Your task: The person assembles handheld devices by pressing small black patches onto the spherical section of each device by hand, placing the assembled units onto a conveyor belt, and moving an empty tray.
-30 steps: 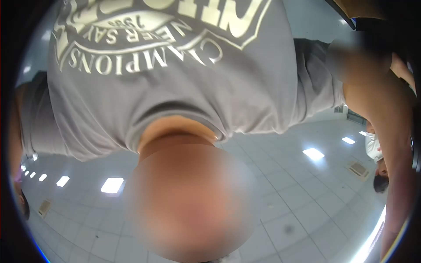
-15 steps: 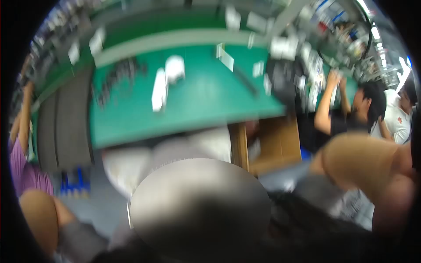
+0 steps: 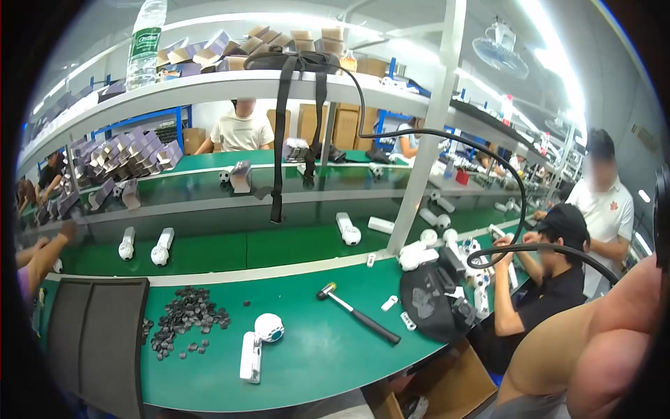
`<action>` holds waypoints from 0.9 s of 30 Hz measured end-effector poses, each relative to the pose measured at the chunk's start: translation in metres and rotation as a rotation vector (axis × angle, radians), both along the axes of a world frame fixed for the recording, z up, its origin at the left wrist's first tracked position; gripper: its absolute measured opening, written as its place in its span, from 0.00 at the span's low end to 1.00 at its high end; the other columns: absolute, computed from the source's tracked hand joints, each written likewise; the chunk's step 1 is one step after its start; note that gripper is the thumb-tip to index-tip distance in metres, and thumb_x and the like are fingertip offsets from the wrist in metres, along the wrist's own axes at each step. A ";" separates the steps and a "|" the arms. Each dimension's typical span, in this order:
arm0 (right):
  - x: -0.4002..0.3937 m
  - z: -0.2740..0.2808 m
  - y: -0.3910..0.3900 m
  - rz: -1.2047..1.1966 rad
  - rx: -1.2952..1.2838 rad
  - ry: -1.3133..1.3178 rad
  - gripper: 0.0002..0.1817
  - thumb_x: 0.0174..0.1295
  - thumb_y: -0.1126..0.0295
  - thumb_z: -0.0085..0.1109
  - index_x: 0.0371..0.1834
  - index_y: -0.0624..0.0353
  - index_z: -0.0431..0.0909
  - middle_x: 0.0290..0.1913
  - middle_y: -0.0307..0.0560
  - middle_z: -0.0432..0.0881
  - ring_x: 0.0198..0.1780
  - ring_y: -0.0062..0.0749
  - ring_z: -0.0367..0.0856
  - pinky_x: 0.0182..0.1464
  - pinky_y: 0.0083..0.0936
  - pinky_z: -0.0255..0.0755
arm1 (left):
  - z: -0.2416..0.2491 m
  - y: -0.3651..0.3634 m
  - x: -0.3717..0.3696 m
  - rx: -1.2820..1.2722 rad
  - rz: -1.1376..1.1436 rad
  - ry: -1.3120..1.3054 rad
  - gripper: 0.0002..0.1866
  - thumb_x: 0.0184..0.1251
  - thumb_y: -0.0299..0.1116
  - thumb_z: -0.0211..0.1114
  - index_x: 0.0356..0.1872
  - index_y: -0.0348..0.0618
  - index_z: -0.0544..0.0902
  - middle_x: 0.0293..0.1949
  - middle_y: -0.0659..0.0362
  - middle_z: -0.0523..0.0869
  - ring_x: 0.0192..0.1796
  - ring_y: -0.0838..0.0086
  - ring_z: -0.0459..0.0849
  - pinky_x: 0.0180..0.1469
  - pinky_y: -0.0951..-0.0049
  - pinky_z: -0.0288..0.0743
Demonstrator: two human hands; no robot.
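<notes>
My right hand (image 3: 621, 335) is raised close to the camera at the right edge, by the head. Its fingers do not show, so what it touches is hidden. My left hand is out of view. On the green bench in front lies a white device (image 3: 251, 356) with a round head. To its left is a pile of small black caps (image 3: 187, 318). A hammer (image 3: 359, 314) with a black handle lies to the right. Beyond it sit a black bag (image 3: 424, 293) and small white parts (image 3: 389, 303).
A dark grey foam tray (image 3: 98, 342) stands at the left. Behind the bench runs a green conveyor (image 3: 279, 244) carrying white devices. A black cable (image 3: 481, 143) hangs from the shelf (image 3: 209, 89). A co-worker (image 3: 551, 279) sits at the right; an open carton (image 3: 447, 384) is below.
The view has tilted up from my lap and the bench edge to the conveyor and shelf, and is sharper. My left arm has left the view; my right arm stays raised at the right.
</notes>
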State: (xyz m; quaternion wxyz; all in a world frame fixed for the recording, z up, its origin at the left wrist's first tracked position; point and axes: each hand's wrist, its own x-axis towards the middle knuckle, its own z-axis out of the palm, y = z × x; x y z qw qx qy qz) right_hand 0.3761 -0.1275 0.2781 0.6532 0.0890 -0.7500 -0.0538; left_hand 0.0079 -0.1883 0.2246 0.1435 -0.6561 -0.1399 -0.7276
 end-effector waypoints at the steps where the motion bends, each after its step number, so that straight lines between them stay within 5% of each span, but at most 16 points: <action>1: -0.004 0.005 0.000 0.010 0.009 -0.021 0.20 0.72 0.47 0.60 0.49 0.51 0.84 0.51 0.42 0.82 0.56 0.35 0.77 0.61 0.38 0.69 | -0.004 0.000 -0.002 0.010 -0.002 -0.020 0.27 0.76 0.46 0.61 0.72 0.47 0.73 0.70 0.59 0.74 0.72 0.69 0.70 0.68 0.47 0.67; 9: -0.024 0.015 0.020 0.150 0.159 0.033 0.20 0.72 0.46 0.60 0.50 0.50 0.84 0.53 0.41 0.82 0.58 0.35 0.76 0.63 0.39 0.69 | 0.017 -0.009 -0.012 0.159 0.044 0.050 0.27 0.77 0.45 0.61 0.73 0.50 0.72 0.72 0.61 0.72 0.74 0.69 0.67 0.69 0.44 0.65; 14: -0.070 -0.046 0.001 0.244 -0.108 0.148 0.21 0.73 0.45 0.59 0.51 0.49 0.84 0.54 0.41 0.82 0.59 0.35 0.76 0.64 0.39 0.68 | 0.020 -0.064 -0.046 -0.117 0.077 0.152 0.27 0.77 0.45 0.62 0.73 0.51 0.72 0.73 0.62 0.71 0.75 0.69 0.66 0.70 0.41 0.64; 18: -0.100 -0.027 0.019 0.450 -0.091 0.075 0.21 0.73 0.44 0.59 0.51 0.49 0.85 0.55 0.40 0.82 0.59 0.35 0.75 0.65 0.40 0.68 | 0.011 -0.104 -0.045 -0.094 0.235 0.082 0.27 0.77 0.44 0.62 0.74 0.53 0.72 0.73 0.63 0.71 0.76 0.69 0.65 0.71 0.40 0.63; 23: -0.078 -0.061 -0.015 0.412 -0.276 0.166 0.21 0.73 0.44 0.58 0.52 0.48 0.85 0.56 0.40 0.82 0.61 0.36 0.75 0.66 0.40 0.68 | 0.027 -0.118 -0.026 -0.288 0.137 0.149 0.27 0.77 0.44 0.62 0.74 0.54 0.71 0.74 0.64 0.70 0.77 0.69 0.64 0.71 0.38 0.62; 27: -0.085 -0.042 0.002 0.459 -0.060 0.218 0.22 0.73 0.43 0.58 0.52 0.47 0.85 0.57 0.40 0.82 0.61 0.36 0.75 0.66 0.41 0.67 | 0.042 -0.105 -0.028 -0.085 0.137 0.230 0.28 0.77 0.44 0.62 0.75 0.56 0.71 0.75 0.65 0.69 0.78 0.69 0.63 0.72 0.36 0.61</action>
